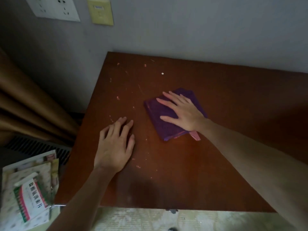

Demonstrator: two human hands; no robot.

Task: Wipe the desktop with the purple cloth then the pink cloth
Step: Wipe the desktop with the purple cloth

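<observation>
A folded purple cloth lies near the middle of the brown wooden desktop. My right hand presses flat on top of it, fingers spread. A strip of pink cloth sticks out from under the purple cloth's near edge, by my right wrist. My left hand rests palm down on the bare desktop to the left of the cloth, fingers slightly apart and holding nothing. Small pale specks and smears dot the left half of the desktop.
The desk stands against a grey wall with a socket plate and a yellowed switch plate. A brown curtain hangs at left. Below left lie papers and a medicine box.
</observation>
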